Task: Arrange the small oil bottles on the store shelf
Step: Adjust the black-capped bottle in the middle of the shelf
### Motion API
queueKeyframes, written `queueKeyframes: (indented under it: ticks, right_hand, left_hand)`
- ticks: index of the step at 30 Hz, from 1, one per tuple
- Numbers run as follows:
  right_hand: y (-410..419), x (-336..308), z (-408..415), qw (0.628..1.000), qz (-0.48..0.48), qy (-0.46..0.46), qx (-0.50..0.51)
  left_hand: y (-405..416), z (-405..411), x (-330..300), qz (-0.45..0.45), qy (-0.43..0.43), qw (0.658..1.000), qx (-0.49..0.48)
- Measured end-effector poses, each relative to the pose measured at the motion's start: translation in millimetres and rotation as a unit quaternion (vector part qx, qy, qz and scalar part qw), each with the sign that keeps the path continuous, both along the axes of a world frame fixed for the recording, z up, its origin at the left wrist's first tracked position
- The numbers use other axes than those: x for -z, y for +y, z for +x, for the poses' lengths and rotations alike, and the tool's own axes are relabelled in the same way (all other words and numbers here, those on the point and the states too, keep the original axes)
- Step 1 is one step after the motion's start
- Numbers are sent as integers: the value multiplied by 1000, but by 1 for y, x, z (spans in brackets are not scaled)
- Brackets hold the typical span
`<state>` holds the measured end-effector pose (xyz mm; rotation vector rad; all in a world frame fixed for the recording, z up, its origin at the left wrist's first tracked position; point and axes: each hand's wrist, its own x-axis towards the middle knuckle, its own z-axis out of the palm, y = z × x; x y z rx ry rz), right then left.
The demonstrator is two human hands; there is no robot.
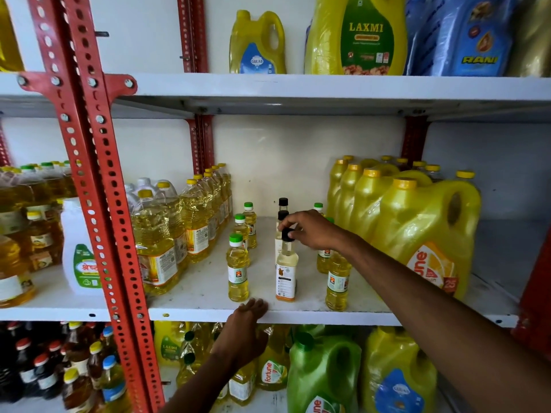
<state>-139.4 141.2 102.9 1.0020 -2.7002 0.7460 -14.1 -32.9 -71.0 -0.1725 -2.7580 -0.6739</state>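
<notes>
Small oil bottles stand in three rows on the white middle shelf (298, 315). The left row has green-capped yellow bottles, the front one (237, 268) near the shelf edge. The middle row has black-capped pale bottles; my right hand (313, 231) grips the black cap of the front one (286, 272). The right row of green-capped bottles (337, 281) is partly hidden behind my right forearm. My left hand (244, 332) rests flat with its fingers on the shelf's front edge, holding nothing.
Large yellow oil jugs (417, 234) crowd the shelf's right side, clear oil bottles (167, 234) its left. A red slotted upright (98, 186) stands at left. Big jugs (357, 37) fill the shelf above; green and yellow jugs (322, 374) sit below.
</notes>
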Motion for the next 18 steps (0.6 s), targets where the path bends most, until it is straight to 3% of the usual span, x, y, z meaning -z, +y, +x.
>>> queueKeyframes:
  ticks: [10, 18]
  right_hand:
    - [-13, 5, 1, 998, -53, 17, 19]
    - [-17, -1, 9, 1000, -22, -6, 9]
  left_hand:
    - [-1, 0, 1, 3, 0, 1000, 3]
    - [-2, 0, 1, 1, 1, 1000, 6]
